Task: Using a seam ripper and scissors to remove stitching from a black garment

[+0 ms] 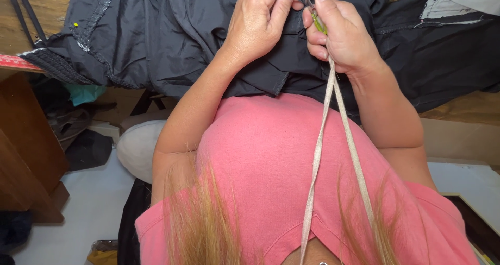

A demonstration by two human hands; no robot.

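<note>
While both hands meet at the top edge of the view, the scene reads as follows.

Left hand: the left hand [258, 25] rests on the dark garment [172, 41], thumb and forefinger pinched together on a fold of its cloth near the top edge.
Right hand: the right hand [341, 33] is closed around a small tool [316, 19] with a yellow-green handle; its metal tip pokes out between the fingertips, just beside the left thumb.
Garment: black, thin and creased, spread over a wooden table [49, 7] and hanging over the near edge against the pink shirt [271, 155].
Cord: a pale flat cord [322, 155] runs in two strands from the person's neck up to the right hand, passing under the palm.
Pin: a yellow-headed pin [76, 24] sits in the garment's hem at the left, well apart from the hands.
Ruler: a red ruler [18, 63] lies at the table's left edge.
</note>
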